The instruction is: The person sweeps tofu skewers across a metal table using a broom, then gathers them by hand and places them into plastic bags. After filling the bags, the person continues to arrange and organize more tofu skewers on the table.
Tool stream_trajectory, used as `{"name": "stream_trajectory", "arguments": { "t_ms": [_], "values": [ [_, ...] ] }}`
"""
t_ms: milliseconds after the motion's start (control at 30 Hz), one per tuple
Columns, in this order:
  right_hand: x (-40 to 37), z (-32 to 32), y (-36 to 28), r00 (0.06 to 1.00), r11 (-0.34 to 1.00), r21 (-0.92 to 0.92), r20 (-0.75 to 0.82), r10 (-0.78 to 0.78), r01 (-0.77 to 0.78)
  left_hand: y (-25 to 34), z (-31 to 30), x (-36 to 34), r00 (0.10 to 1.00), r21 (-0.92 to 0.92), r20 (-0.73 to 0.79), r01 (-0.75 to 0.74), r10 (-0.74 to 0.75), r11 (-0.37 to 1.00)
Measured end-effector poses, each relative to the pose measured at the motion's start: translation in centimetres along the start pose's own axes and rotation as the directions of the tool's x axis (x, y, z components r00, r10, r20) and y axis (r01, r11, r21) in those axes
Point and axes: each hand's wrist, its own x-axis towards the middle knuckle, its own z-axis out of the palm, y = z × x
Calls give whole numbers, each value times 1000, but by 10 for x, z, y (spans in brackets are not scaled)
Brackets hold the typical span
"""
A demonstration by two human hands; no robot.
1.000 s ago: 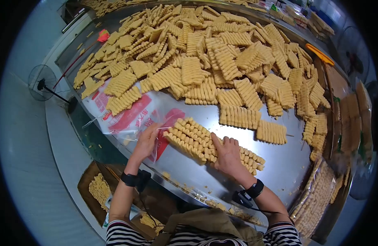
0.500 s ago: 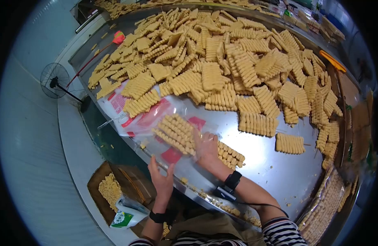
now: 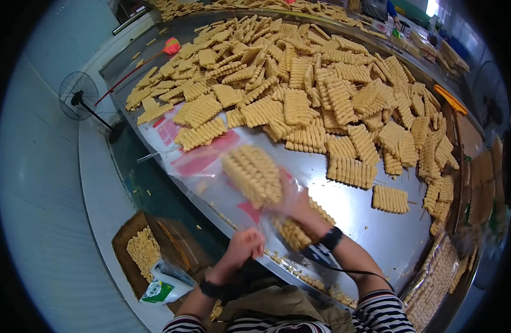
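My right hand (image 3: 292, 195), smeared by motion, grips a stack of ridged golden snack slabs (image 3: 251, 173) from its right side. The stack stands tilted over a clear plastic bag (image 3: 203, 166) with red print, spread on the metal table. Nearer my body, my left hand (image 3: 245, 247) is closed with fingers curled, right at the bag's near edge; what its fingers hold is hidden. More slabs (image 3: 293, 232) lie beneath my right wrist, partly covered by it.
A large heap of slabs (image 3: 300, 72) covers the far part of the metal table (image 3: 344, 222). Crumbs line its near edge. On the floor stand a carton of crumbs (image 3: 128, 227) and a fan (image 3: 78, 99). An orange-handled tool (image 3: 451, 100) lies at the right rim.
The slab stack has tipped more upright and shifted right and slightly down with my right hand. My left hand has moved right and down, and its spread fingers have curled closed.
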Motion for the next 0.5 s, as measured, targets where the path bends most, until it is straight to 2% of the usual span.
{"name": "stream_trajectory", "arguments": {
  "t_ms": [33,67,100,133,167,200,233,267,300,333,400,433,467,500],
  "values": [
    [-11,-1,19,996,969,233,-21,-83,86,-2,-2,-19,995,56,95,27,-32,998],
    [-21,-6,28,986,877,451,-56,-159,167,-7,-1,-31,980,110,185,50,-70,993],
    [-34,-11,32,985,878,448,-48,-166,170,-16,1,-35,981,101,179,51,-68,994],
    [-52,-28,26,980,654,756,155,-124,-37,-27,3,-37,984,125,153,66,-85,990],
    [-65,-36,23,925,328,901,347,-154,-284,-35,4,-39,986,154,131,79,-100,985],
    [-72,-33,26,928,331,902,341,-152,-277,-38,7,-40,986,156,136,72,-93,985],
    [-81,-31,29,866,125,867,493,-80,-482,-38,13,-41,977,167,189,63,-95,984],
    [-91,-30,30,764,-101,758,644,-44,-644,-38,19,-45,965,176,242,62,-104,983],
    [-103,-30,27,761,-359,698,646,-56,-619,-34,19,-49,937,247,302,98,-173,964],
    [-106,-37,18,761,-355,700,646,-52,-619,-25,23,-59,937,243,305,95,-169,965],
    [-101,-48,3,843,-433,772,536,49,-466,-11,27,-71,836,369,524,-54,-159,928],
    [-75,-20,27,902,-22,902,431,-24,-431,-17,29,-77,809,348,583,-171,-70,922],
    [-71,-21,20,904,-27,904,426,-26,-426,-10,30,-80,809,355,583,-171,-74,919],
    [-67,-20,7,979,403,897,125,160,-180,2,32,-83,779,375,620,-188,-95,908]
  ]
}}
